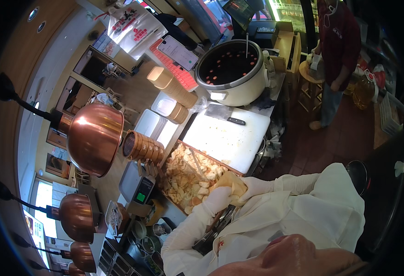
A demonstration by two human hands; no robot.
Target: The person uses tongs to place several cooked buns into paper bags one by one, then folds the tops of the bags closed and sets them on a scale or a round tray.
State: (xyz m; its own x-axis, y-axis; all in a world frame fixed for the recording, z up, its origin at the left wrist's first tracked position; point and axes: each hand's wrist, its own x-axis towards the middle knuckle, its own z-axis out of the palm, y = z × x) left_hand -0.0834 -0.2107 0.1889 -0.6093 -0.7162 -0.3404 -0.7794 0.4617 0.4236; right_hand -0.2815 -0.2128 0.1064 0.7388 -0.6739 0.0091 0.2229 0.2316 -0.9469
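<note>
My left hand (219, 199), in a white glove, grips one side of a tan paper bag (230, 184). From the other side my right hand (257, 188), also gloved, holds the same bag. The bag's contents are hidden from this angle. It is held over the near right corner of a shallow tray (222, 160) heaped with cut, browned, bread-like pieces (188, 186). Metal tongs (195, 163) lie on the heap, apart from both hands.
Beyond the tray, a cleaver (222, 113) rests on a white cutting board (222, 138). A large cooker (234, 91) contains dark liquid. Stacked paper tubs (177, 88), bamboo steamers (146, 146) and a scale (143, 189) line the counter. Copper lamps (95, 138) hang left. Another person (338, 45) stands right.
</note>
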